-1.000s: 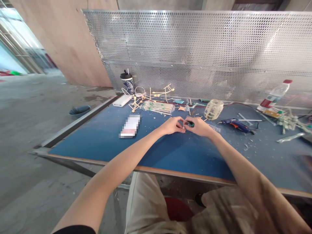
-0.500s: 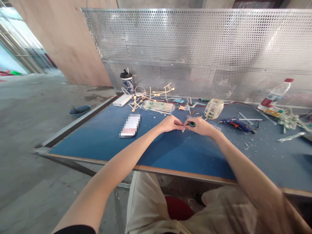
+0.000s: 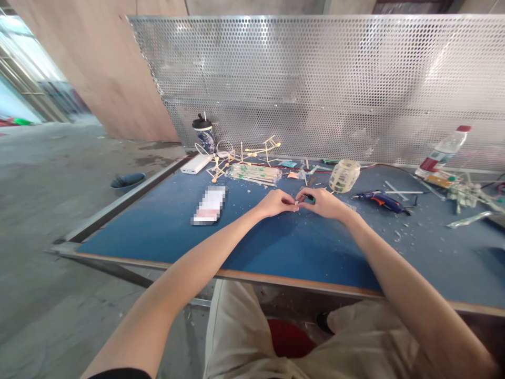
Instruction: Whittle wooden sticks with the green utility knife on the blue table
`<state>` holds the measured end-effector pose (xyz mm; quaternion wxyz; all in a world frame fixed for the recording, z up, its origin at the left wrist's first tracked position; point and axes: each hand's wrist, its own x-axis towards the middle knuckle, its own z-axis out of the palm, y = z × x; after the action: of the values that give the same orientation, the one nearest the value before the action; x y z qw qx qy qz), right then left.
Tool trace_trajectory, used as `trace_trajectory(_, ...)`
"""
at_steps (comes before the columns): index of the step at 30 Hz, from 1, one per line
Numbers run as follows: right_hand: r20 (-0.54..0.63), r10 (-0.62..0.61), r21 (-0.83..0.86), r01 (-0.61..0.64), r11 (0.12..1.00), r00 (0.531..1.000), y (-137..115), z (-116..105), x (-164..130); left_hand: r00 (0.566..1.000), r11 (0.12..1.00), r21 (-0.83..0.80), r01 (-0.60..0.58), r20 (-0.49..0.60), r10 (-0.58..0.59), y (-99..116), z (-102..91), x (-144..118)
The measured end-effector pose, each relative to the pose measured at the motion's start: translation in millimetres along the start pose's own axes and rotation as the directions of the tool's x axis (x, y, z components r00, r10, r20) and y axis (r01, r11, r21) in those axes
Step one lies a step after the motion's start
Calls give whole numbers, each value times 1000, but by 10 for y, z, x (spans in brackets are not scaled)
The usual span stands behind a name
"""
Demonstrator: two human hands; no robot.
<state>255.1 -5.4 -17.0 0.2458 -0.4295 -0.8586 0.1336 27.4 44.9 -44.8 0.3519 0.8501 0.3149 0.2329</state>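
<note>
Both of my hands meet over the middle of the blue table [image 3: 165, 226]. My left hand [image 3: 276, 202] pinches a small pale stick piece [image 3: 296, 202] at its fingertips. My right hand [image 3: 324, 202] is closed around a small tool with a green and black handle [image 3: 310, 199], its tip against the stick piece. The tool's working end is hidden by my fingers.
A blurred phone [image 3: 210, 204] lies left of my hands. Behind them are a stick model [image 3: 252, 152], a bag of sticks [image 3: 254, 173], a power bank [image 3: 196, 163], a cup [image 3: 204, 133], a pale lattice jar [image 3: 344, 176], a blue glue gun [image 3: 379, 200] and a plastic bottle [image 3: 444, 151]. A perforated metal panel [image 3: 315, 79] backs the table.
My hands stayed together and shifted slightly up and away from me; the fingers closed tighter around the stick piece. The view drifted a little.
</note>
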Motion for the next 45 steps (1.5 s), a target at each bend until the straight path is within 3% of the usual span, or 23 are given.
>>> trace_trajectory(12, -59, 20, -53, -23, 998, 998, 29, 37, 20, 998, 999, -12, 50, -44, -50, -19, 37, 12)
trace_trajectory(40, -22, 14, -31, -15, 999, 1000, 44, 25, 18, 997, 999, -1, 54, -60, -54, -50, 55, 33)
trace_trajectory(45, -110, 67, -79, -76, 994, 992, 121, -58, -34, 998, 994, -110, 19, -51, -25, -42, 64, 23)
